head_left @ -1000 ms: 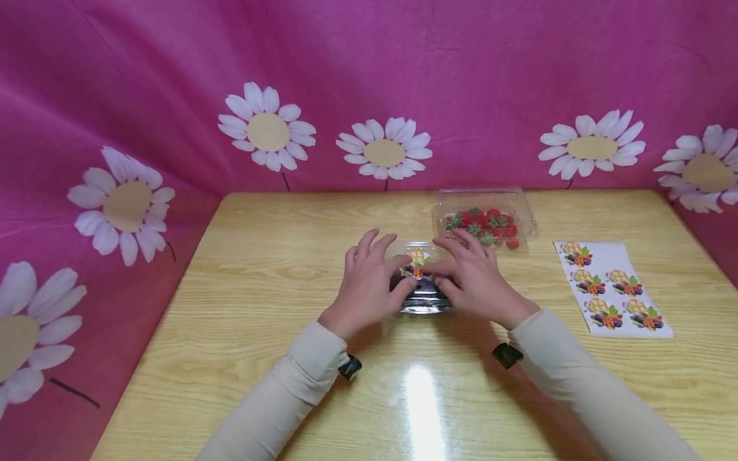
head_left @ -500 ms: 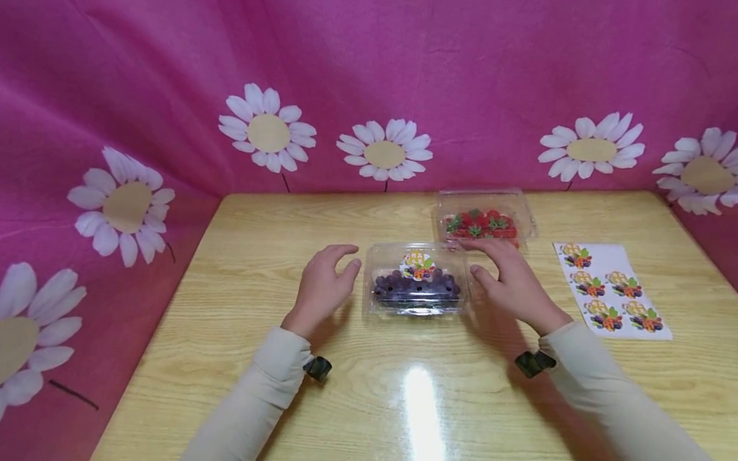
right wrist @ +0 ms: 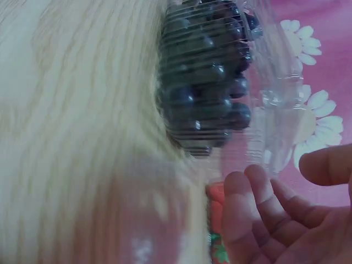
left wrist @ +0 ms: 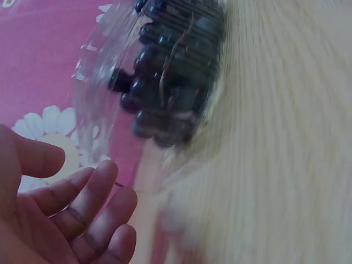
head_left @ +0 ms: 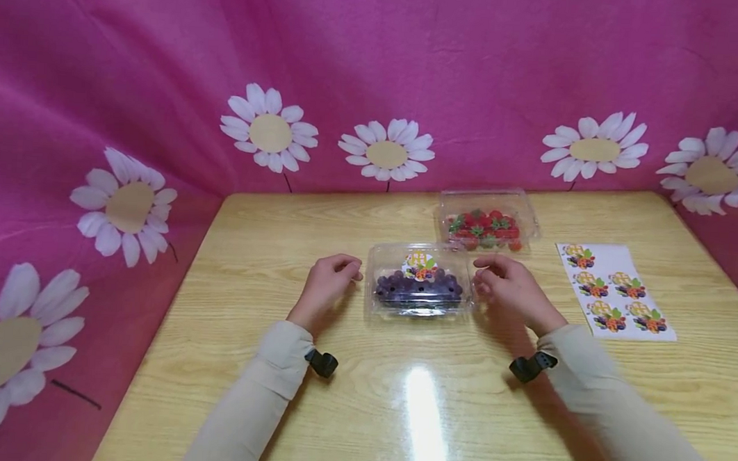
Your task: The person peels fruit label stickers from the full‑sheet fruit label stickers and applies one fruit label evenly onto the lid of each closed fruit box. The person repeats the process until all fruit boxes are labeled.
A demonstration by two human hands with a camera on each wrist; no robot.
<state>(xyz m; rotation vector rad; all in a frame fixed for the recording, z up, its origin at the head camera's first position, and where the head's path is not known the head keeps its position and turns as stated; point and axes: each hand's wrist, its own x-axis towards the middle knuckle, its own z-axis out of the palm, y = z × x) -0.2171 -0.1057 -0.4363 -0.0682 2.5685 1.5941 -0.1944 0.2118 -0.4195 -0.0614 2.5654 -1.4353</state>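
A clear plastic clamshell box (head_left: 383, 256) stands closed in the middle of the table in the head view. Dark purple grapes (head_left: 419, 289) fill its lower part, and a round fruit-print sticker (head_left: 418, 266) is on the lid. Just off the box's left side is my left hand (head_left: 327, 284), its fingers loosely bent around nothing. My right hand (head_left: 516, 291) hovers close to the right side, also holding nothing, with relaxed fingers. In the right wrist view its fingertips (right wrist: 254, 175) lie very near the plastic; whether they touch it I cannot tell.
Behind and to the right stands a second clear box (head_left: 523, 202) holding strawberries (head_left: 485, 226). A white sheet (head_left: 618, 260) with several fruit stickers lies at the right of the wooden table (head_left: 254, 391). Pink flowered cloth (head_left: 477, 76) surrounds the table's back and sides.
Both hands have left the sticker on the lid and drawn apart to either side of the grape box. Over the last half second their fingers have bent in slightly; the box has stayed put.
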